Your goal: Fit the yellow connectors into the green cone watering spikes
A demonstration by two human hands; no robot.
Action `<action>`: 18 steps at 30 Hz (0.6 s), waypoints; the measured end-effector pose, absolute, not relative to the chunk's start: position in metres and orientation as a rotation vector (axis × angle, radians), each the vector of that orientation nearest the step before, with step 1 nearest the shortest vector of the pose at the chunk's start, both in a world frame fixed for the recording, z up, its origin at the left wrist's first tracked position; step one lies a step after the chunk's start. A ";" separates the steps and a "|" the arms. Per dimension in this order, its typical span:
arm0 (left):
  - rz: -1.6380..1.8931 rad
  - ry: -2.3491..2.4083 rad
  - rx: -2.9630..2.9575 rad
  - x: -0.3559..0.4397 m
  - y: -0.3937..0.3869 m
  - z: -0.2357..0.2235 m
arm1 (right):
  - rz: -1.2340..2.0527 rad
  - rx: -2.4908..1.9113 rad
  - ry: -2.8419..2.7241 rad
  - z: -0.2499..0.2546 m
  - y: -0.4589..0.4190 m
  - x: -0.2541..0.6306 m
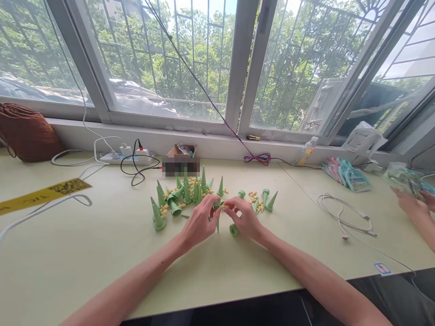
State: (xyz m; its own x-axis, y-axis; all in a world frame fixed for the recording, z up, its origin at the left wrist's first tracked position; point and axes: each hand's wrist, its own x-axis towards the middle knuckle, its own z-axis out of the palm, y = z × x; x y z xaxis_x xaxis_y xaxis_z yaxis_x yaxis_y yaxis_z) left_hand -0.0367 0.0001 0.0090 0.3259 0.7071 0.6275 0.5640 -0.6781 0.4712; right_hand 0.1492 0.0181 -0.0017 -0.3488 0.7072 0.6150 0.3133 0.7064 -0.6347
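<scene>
Above the middle of the table, my left hand (pixel 201 221) is closed around a green cone (pixel 218 226) whose thin tip points down. Its wide end faces up, partly hidden by my fingers. My right hand (pixel 247 219) pinches a small yellow plastic piece (pixel 224 207) at that end; whether the two touch, I cannot tell. Beyond my hands lies a cluster of green cones (pixel 204 180), several upright and others on their sides, with small yellow pieces (pixel 252 197) among them. One green cone (pixel 234 230) lies just below my right hand, its hollow end showing.
A small cardboard box (pixel 181 151) and a power strip (pixel 136 158) with cables stand along the back. On the right are a coiled white cable (pixel 336 217), bagged pink and teal items (pixel 355 176), a bottle (pixel 307 151) and another person's hands (pixel 413 206) on a plastic bag.
</scene>
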 end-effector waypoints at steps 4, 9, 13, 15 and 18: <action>1.213 1.172 2.440 -0.037 -0.002 0.010 | 0.499 -0.781 -1.941 -0.002 0.018 0.149; 1.217 1.174 2.473 -0.037 -0.003 0.011 | 0.477 -0.791 -1.938 -0.002 0.019 0.149; 1.207 1.178 2.474 -0.037 -0.004 0.012 | 0.479 -0.784 -1.930 -0.001 0.019 0.149; 1.207 1.185 2.471 -0.037 -0.004 0.011 | 0.480 -0.779 -1.928 -0.002 0.019 0.149; 1.220 1.178 2.469 -0.037 -0.003 0.011 | 0.482 -0.777 -1.935 -0.003 0.019 0.149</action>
